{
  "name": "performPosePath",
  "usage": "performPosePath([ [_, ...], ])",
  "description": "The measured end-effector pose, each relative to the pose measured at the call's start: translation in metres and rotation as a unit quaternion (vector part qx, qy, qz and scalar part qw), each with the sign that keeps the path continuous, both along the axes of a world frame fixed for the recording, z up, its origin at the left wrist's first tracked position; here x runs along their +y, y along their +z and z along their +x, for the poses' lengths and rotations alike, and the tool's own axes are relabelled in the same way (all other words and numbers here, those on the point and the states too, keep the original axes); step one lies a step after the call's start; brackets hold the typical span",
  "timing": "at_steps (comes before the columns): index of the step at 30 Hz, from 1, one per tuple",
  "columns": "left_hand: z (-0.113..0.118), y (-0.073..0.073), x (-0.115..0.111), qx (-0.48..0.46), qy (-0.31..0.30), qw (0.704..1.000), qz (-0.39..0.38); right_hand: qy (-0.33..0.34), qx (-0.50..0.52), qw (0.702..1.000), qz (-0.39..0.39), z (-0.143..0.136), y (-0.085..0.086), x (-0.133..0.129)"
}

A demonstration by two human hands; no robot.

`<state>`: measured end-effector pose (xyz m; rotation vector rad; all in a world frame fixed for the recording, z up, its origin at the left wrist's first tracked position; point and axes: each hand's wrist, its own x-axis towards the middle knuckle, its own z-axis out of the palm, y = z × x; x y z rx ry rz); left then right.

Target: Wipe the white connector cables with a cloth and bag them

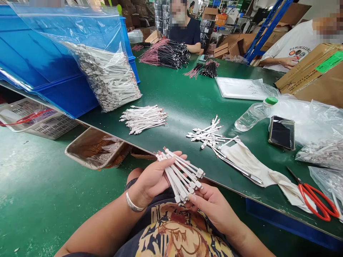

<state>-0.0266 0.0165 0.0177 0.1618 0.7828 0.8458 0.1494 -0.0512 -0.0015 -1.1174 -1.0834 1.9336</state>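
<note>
Cables (183, 175) sit clamped in your left hand (158, 176) by the surface's (174, 89) near edge, right hand (210, 200) pinching connectors (200, 172); evening them likely wants light pressure.

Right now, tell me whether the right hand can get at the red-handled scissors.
Probably yes: the red-handled scissors lie uncovered near the table's edge, though the right hand would first have to leave the white cables.

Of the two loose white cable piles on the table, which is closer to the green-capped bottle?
The scattered pile on the right, beside the white cloth; the neater pile, farther left, is fuller, its cables lying mostly aligned.
</note>
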Motion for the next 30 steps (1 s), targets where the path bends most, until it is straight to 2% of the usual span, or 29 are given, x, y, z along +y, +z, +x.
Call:
performPosePath([
  [5,0.001,0.000,0.001,-0.003,0.002,1.000,-0.009,0.003,0.038,0.999,0.002,-0.001,0.002,0.000],
  [10,-0.001,-0.001,0.001,0.005,-0.001,1.000,-0.016,0.013,0.049,0.999,-0.016,0.004,-0.009,-0.002],
  [13,-0.003,-0.004,0.001,-0.002,-0.012,1.000,-0.009,-0.040,0.035,0.998,-0.021,0.008,-0.014,-0.002],
  [17,-0.001,-0.008,-0.001,-0.003,-0.018,1.000,-0.015,-0.112,0.022,0.993,-0.022,0.008,-0.012,0.000],
  [30,-0.001,-0.006,-0.005,0.018,-0.027,0.999,-0.020,-0.162,0.013,0.986,-0.030,0.008,-0.015,0.001],
])
